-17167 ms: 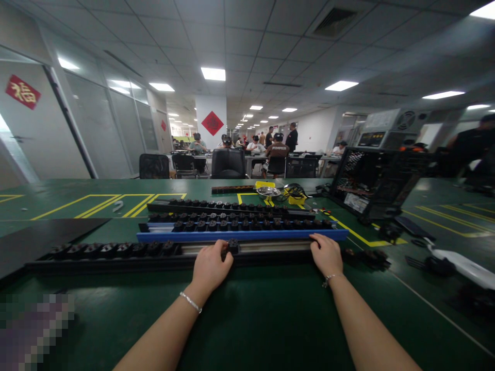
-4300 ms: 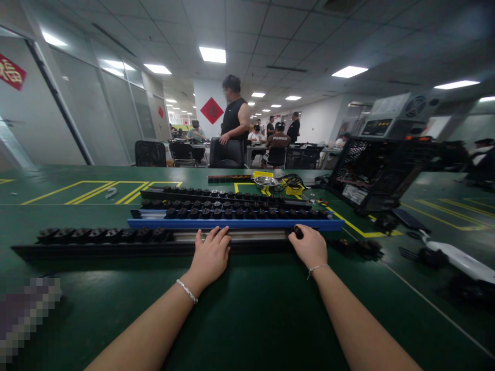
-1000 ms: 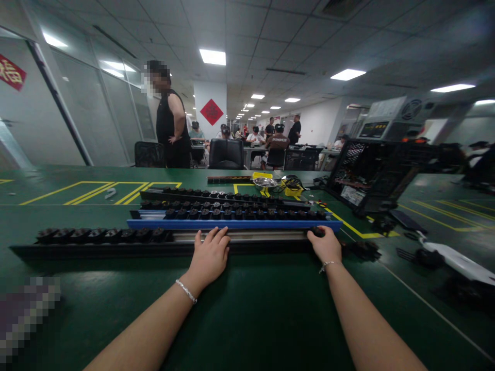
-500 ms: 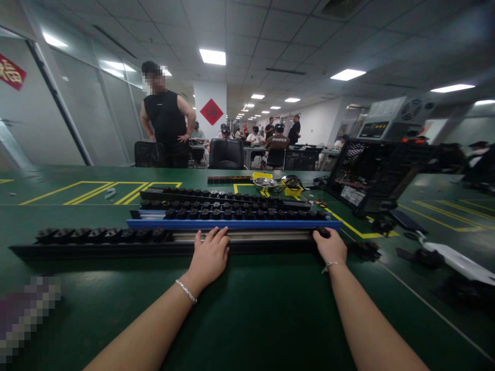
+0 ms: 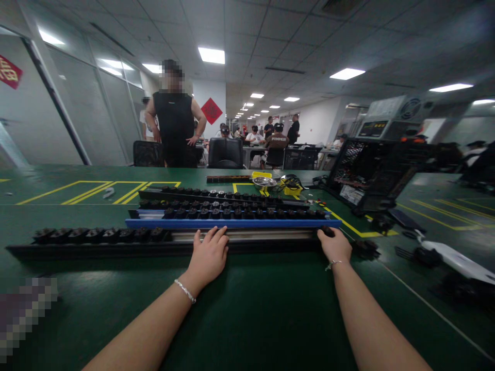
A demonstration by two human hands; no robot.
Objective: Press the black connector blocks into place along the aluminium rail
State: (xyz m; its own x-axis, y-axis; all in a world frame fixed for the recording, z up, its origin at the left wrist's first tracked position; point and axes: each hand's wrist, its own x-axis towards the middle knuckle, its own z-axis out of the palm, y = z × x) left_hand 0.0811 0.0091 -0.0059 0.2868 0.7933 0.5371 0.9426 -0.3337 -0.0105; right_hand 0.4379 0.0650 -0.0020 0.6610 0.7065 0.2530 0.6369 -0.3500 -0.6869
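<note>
A long black power track (image 5: 96,251) lies across the green table in front of me. Several black socket modules (image 5: 94,234) sit in a row on its left part, and a silvery channel (image 5: 270,234) shows bare along the rest. My left hand (image 5: 209,255) rests over the middle of the track, fingers spread across it. At the track's right end my right hand (image 5: 335,246) grips one black socket module (image 5: 327,232), partly covered by my fingers. Directly behind lies a blue track (image 5: 232,223) with a row of black modules.
Another black track (image 5: 185,193) lies farther back. A metal bowl (image 5: 264,182), yellow trays and cables are beyond it. To the right stand an open computer case (image 5: 363,175), loose black parts (image 5: 367,249) and a white device (image 5: 460,260). A person (image 5: 174,118) stands across the table.
My right hand has shifted slightly to the right with the socket module. My left hand stays on the track. The person across the table has moved to the right, and another person shows behind.
</note>
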